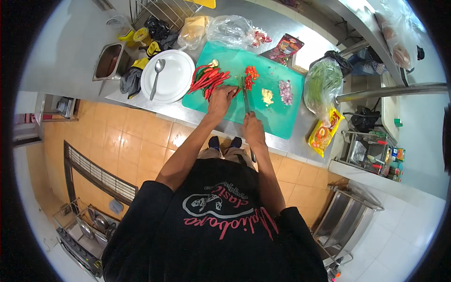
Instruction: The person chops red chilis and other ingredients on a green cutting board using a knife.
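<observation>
On the green cutting board [284,120], my right hand [253,128] grips a kitchen knife [245,99], its blade pointing away from me. Just left of the blade, my left hand [221,101] is closed, its fingertips pressing a red chili [236,91] to the board. Whole red chilies [206,80] lie in a pile beyond and left of that hand, with a few green ones and a garlic bulb [214,63] at the pile's far side. Chopped red chili [251,73] lies by the knife tip. Farther right are heaps of chopped garlic [267,97] and diced shallot [285,92].
A white plate [176,89] with a spoon [157,80] stands left of the board, near a metal container [110,62]. Plastic bags [230,32] and a dark pouch [287,46] lie behind. Bagged green vegetables [324,84] and a yellow noodle packet [325,131] sit at right.
</observation>
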A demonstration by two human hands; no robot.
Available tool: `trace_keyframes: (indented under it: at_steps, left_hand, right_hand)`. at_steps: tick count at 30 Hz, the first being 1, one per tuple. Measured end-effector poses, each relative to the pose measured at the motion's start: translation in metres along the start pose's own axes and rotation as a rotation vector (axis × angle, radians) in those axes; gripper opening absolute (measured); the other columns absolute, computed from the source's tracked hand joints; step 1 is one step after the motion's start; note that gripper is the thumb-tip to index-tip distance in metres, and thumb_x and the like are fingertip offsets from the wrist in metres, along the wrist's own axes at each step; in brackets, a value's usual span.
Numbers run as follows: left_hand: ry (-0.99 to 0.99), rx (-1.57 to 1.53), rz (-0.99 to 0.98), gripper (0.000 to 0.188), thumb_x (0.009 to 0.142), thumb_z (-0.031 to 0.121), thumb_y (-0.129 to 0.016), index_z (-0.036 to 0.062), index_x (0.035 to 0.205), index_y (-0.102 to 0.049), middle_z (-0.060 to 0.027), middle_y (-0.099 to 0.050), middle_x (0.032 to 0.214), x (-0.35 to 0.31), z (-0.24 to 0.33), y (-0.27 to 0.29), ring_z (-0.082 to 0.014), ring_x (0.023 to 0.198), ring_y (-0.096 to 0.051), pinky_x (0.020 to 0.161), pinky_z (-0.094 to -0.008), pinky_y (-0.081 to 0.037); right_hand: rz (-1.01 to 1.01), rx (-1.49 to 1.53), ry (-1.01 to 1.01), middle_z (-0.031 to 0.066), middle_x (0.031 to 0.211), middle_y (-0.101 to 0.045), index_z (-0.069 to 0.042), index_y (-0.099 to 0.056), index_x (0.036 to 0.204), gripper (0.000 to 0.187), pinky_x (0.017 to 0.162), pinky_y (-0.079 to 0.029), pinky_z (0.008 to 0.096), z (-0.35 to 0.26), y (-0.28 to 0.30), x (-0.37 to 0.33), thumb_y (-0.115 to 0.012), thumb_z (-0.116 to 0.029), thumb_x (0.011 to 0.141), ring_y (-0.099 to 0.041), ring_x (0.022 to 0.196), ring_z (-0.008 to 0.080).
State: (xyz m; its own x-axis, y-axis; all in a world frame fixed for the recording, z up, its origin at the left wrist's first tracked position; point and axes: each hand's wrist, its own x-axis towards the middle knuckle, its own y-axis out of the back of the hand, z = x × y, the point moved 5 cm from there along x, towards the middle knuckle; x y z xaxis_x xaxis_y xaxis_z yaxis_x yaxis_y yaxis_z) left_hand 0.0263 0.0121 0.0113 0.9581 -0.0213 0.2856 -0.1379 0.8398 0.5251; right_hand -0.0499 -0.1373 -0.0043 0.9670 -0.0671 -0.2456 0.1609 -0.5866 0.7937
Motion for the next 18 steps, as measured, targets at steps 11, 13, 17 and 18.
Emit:
trace_keyframes:
  at_steps: [11,13,17,18]
  left_hand:
    - [-0.011,0.072,-0.026,0.021,0.081,0.007,-0.069,0.0040,0.102,-0.069,-0.0145,-0.066,0.084,-0.007,0.000,0.001,-0.0251,0.072,-0.063,0.067,-0.0367,-0.050]
    - [0.017,0.051,-0.025,0.021,0.080,0.006,-0.069,0.0041,0.102,-0.069,-0.0144,-0.066,0.085,-0.007,-0.004,0.000,-0.0250,0.073,-0.064,0.067,-0.0361,-0.051]
    - [0.050,-0.011,-0.008,0.021,0.080,0.006,-0.069,0.0053,0.102,-0.069,-0.0147,-0.067,0.086,-0.007,-0.011,0.000,-0.0243,0.074,-0.066,0.066,-0.0337,-0.052]
    - [0.040,0.007,-0.006,0.022,0.080,0.006,-0.069,0.0059,0.102,-0.069,-0.0149,-0.067,0.086,-0.006,-0.012,0.000,-0.0239,0.074,-0.066,0.065,-0.0332,-0.053]
  right_hand:
    - [0.031,-0.046,0.013,0.0304,0.075,-0.063,0.004,-0.054,0.101,0.033,0.064,-0.052,0.0539,-0.011,0.013,-0.016,-0.040,-0.027,0.099,-0.063,0.070,0.0476]
    - [0.001,-0.037,-0.015,0.0309,0.077,-0.063,0.003,-0.055,0.101,0.033,0.068,-0.051,0.0553,-0.012,0.015,-0.019,-0.040,-0.027,0.098,-0.062,0.074,0.0488]
    - [-0.058,-0.059,-0.037,0.0320,0.080,-0.063,0.003,-0.055,0.101,0.034,0.072,-0.050,0.0559,-0.010,0.013,-0.019,-0.040,-0.028,0.098,-0.062,0.078,0.0493]
    - [-0.056,-0.059,-0.037,0.0320,0.080,-0.063,0.003,-0.055,0.101,0.034,0.072,-0.050,0.0559,-0.009,0.012,-0.018,-0.040,-0.028,0.098,-0.062,0.078,0.0493]
